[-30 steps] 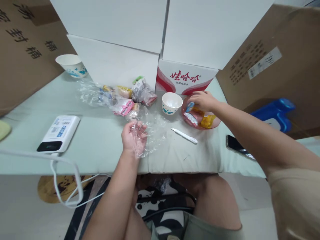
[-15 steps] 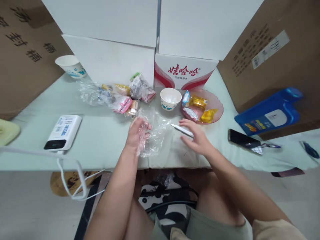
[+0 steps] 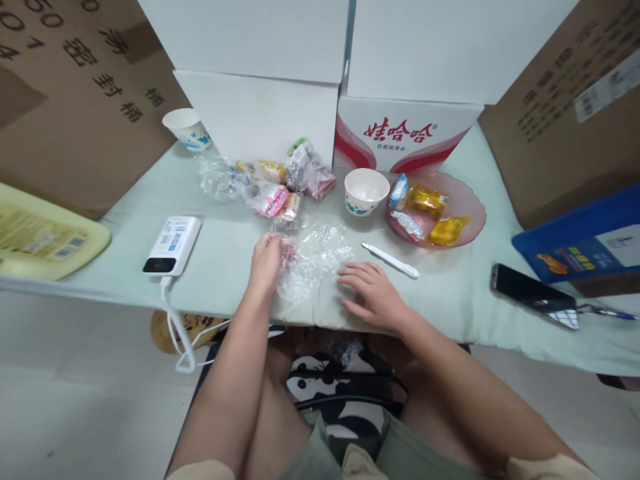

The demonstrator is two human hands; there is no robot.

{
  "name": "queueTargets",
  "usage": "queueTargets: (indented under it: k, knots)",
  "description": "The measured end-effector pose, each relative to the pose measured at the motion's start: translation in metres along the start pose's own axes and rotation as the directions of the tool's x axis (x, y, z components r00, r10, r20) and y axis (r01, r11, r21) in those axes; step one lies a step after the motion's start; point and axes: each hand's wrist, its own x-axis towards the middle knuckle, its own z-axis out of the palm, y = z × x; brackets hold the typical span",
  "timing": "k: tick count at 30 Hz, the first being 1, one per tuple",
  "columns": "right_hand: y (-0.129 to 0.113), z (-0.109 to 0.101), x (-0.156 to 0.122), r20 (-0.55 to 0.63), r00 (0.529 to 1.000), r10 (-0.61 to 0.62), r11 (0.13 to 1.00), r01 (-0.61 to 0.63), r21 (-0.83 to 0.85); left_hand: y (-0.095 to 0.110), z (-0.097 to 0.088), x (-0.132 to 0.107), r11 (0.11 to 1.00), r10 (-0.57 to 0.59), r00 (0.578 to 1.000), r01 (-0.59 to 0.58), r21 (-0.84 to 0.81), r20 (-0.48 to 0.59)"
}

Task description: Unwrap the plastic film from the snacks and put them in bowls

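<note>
A crumpled clear plastic bag (image 3: 315, 260) lies on the table in front of me. My left hand (image 3: 267, 257) has its fingers curled round the bag's left edge, where a bit of pink shows. My right hand (image 3: 369, 292) rests palm down by the bag's right edge, fingers apart and holding nothing. Beyond it lies a slim white pen-style cutter (image 3: 390, 260), apart from the hand. Several wrapped snacks (image 3: 273, 193) are heaped behind the bag. A paper cup (image 3: 366, 193) stands next to a pink glass bowl (image 3: 473, 217) containing several wrapped snacks.
On the left are a white power bank (image 3: 175, 245) with a cable, a yellow bottle (image 3: 55, 233) and another paper cup (image 3: 187, 128). On the right lie a phone (image 3: 533, 293) and a blue bottle (image 3: 580, 233). White boxes (image 3: 410, 133) close off the back.
My right hand has come away from the cutter, which now lies on the table, and moved toward the bag. The bag lies flatter. The view has swung left.
</note>
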Motion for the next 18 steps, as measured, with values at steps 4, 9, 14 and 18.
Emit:
queueTargets:
  k: [4,9,14,18]
  knots:
    - [0.000,0.012,0.008,0.045,0.998,0.038,0.994,-0.033,-0.107,-0.003,-0.003,-0.002,0.998,0.055,0.998,-0.055,-0.012,-0.013]
    - [-0.007,0.007,0.001,0.046,0.994,0.100,0.975,-0.089,-0.205,-0.002,-0.007,-0.009,0.995,0.074,0.997,-0.073,0.069,-0.011]
    - [-0.024,-0.008,-0.017,0.130,0.978,0.161,0.961,-0.126,-0.245,-0.004,-0.005,-0.006,0.988,0.015,0.999,-0.020,0.153,0.032]
    - [-0.034,-0.008,-0.019,0.184,0.975,0.129,0.958,-0.074,-0.279,-0.005,-0.021,-0.014,0.881,0.335,0.942,-0.315,0.353,0.004]
